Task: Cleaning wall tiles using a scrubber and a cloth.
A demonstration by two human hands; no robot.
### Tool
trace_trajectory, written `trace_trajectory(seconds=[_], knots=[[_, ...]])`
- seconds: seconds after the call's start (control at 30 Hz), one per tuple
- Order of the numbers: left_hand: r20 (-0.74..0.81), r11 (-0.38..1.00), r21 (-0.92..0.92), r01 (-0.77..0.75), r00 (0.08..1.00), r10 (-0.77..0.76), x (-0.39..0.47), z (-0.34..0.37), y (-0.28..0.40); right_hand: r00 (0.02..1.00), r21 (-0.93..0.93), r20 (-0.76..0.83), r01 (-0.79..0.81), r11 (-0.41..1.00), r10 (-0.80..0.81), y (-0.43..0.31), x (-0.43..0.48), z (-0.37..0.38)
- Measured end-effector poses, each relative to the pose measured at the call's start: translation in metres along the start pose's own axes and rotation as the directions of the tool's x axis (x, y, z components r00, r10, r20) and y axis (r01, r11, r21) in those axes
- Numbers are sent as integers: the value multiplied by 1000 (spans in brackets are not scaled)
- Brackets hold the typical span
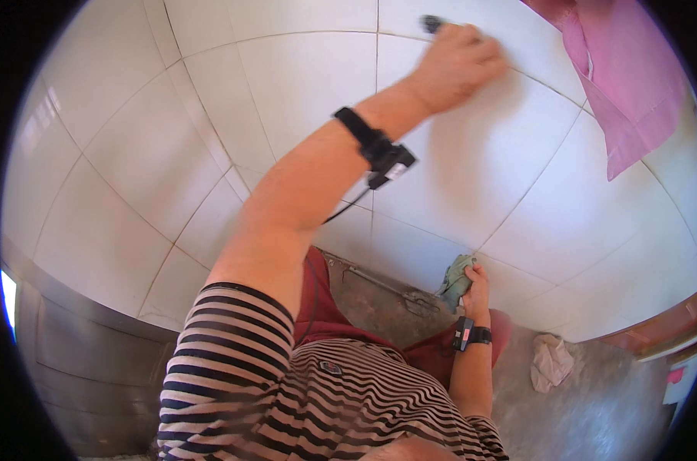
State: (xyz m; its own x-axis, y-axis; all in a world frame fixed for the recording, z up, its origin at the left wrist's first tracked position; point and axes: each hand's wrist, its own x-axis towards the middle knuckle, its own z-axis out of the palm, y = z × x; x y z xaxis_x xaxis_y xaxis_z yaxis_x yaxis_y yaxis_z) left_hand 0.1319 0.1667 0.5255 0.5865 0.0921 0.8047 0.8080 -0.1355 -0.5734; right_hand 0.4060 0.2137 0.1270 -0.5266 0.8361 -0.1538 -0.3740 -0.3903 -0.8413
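My left hand (464, 66) is raised in front of a white tiled wall (308, 75), fingers curled around a small dark object (432, 23). That object is blurred and mostly hidden by the hand, so its kind cannot be told. Lower down, at the right knee, my right hand (476, 288) grips a crumpled green cloth (457, 279) close to the foot of the wall. Each wrist wears a black strap with a small device; a cable runs from the left one.
Pink fabric (636, 80) hangs at the upper right. A pale crumpled cloth (550, 363) lies on the concrete floor (590, 403). A thin rod and tangled wire (422, 302) lie along the wall's base. Dark panelling (95, 346) stands at the lower left, reddish-brown wood (660, 328) at the right.
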Motion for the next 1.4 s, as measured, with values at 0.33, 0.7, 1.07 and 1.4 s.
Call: trace_trajectory(seconds=[0.33,0.7,1.07,1.4], knots=[[-18,913,342,220,973,-228,-74,-70,-75,919,-577,225,393,716,-323,26,23,-31],[-254,686,279,672,740,-622,-137,-107,-107,995,-132,90,-23,991,35,-3,-1,8],[-13,943,258,210,977,-214,-64,-21,-48,963,-424,152,266,866,-222,26,15,-34],[-148,979,180,99,986,-72,-85,-69,-100,992,-28,14,-127,992,127,4,4,-23]])
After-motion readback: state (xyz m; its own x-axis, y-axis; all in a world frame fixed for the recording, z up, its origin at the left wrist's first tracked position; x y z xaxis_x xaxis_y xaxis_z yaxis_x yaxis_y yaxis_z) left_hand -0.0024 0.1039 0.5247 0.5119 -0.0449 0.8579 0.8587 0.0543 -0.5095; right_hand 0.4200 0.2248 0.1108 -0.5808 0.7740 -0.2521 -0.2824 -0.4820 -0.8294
